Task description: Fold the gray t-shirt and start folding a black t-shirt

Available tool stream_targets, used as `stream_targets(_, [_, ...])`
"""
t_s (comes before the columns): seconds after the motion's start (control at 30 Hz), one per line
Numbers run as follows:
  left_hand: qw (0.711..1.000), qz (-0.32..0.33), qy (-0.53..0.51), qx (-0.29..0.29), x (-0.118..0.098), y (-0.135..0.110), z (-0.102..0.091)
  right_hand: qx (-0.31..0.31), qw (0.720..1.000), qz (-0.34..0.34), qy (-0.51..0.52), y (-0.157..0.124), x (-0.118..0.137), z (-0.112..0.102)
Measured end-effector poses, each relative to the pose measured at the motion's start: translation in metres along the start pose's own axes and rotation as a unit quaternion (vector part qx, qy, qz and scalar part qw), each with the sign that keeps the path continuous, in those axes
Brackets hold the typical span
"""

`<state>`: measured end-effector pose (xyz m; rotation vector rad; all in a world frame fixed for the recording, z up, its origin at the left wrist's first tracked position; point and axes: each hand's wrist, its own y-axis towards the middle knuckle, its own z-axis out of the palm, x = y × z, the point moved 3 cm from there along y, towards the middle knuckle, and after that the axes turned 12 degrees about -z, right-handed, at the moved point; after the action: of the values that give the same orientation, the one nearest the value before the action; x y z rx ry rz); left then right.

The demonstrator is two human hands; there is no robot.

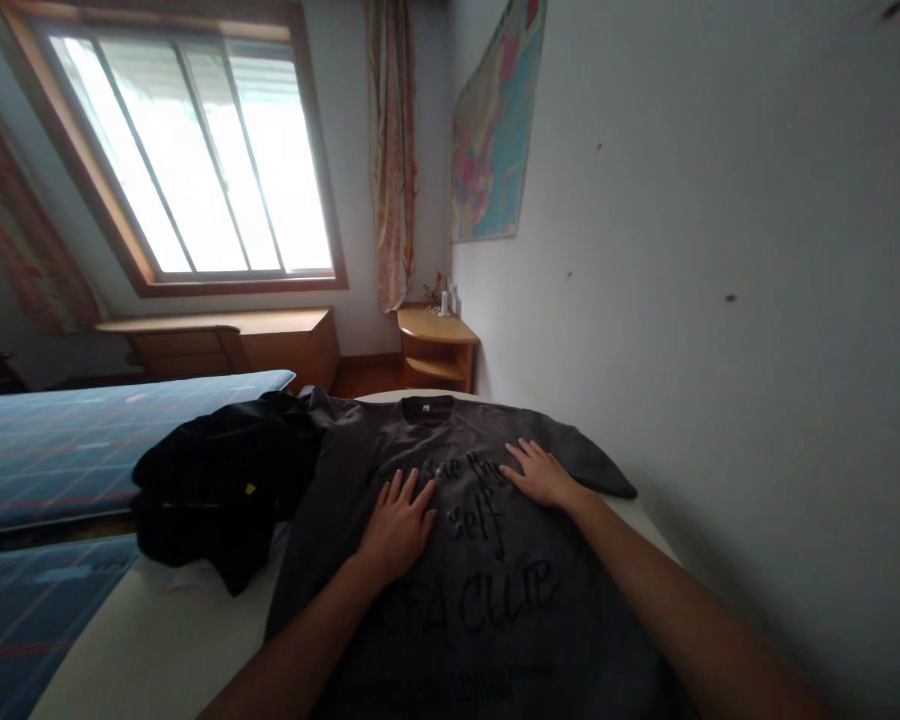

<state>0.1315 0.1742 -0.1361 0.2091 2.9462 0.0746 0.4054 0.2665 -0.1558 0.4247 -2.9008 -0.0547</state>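
Observation:
A dark grey T-shirt [450, 545] lies spread out, front side up, with its collar at the far end and black lettering across the chest. My left hand [399, 525] rests flat on the left part of the chest, fingers apart. On the right side of the chest, near the sleeve, my right hand [538, 472] also lies flat with its fingers spread. Neither hand grips the fabric. The shirt's lower hem is out of view, and my forearms cover parts of its sides.
A heap of black clothing [217, 480] touches the shirt's left side on the pale surface [157, 640]. Blue checked mattresses [60, 450] lie farther left. A white wall [720, 300] runs close along the right. Beyond stand a corner shelf [436, 325] and a wooden desk [285, 322].

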Motion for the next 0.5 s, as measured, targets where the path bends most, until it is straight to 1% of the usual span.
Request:
stream_targets(0.03, [1.0,0.022,-0.005,0.001,-0.009,-0.009,-0.003,0.018,1.0,-0.003,0.0,-0.004,-0.003,0.001])
stream_targets(0.1, [0.994,0.103,-0.034,0.025,-0.032,-0.031,-0.01,0.032,0.999,-0.009,-0.001,-0.006,-0.006,0.004])
stream_targets(0.17, [0.974,0.199,-0.074,0.077,-0.052,-0.055,-0.013,0.028,1.0,-0.006,-0.003,-0.004,-0.005,0.004])
stream_targets(0.23, [0.955,0.252,-0.098,0.124,-0.064,-0.072,-0.013,0.028,1.0,-0.004,-0.001,0.001,-0.003,0.004])
stream_targets(0.27, [0.95,0.259,-0.102,0.139,-0.067,-0.076,-0.013,0.03,1.0,-0.004,0.001,0.004,-0.002,0.004])
stream_targets(0.33, [0.95,0.252,-0.103,0.152,-0.067,-0.077,-0.01,0.033,0.999,-0.003,0.002,0.009,-0.002,0.003])
stream_targets(0.43, [0.957,0.231,-0.098,0.146,-0.066,-0.073,-0.008,0.035,0.999,0.001,0.004,0.017,-0.003,0.003])
stream_targets(0.5, [0.958,0.229,-0.096,0.141,-0.069,-0.074,-0.008,0.035,0.999,0.007,0.005,0.021,-0.004,0.004])
